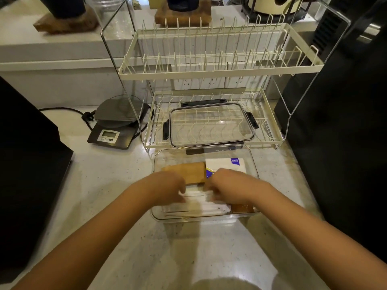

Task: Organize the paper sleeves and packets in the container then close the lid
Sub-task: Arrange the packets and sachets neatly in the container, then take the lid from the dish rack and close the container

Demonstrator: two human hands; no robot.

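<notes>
Both hands reach into the clear container [254, 164] on the counter [117, 185], the left hand [167, 188] and right hand [228, 188] pinching white paper sleeves [201, 204], brown sleeves [188, 171] at twelve o'clock, the lid [211, 124] beyond, on the rack [270, 130].

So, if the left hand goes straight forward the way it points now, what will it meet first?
Most likely the brown paper sleeve stack lying in the clear plastic container; the left hand already sits right at its near edge, though depth is unclear.
</notes>
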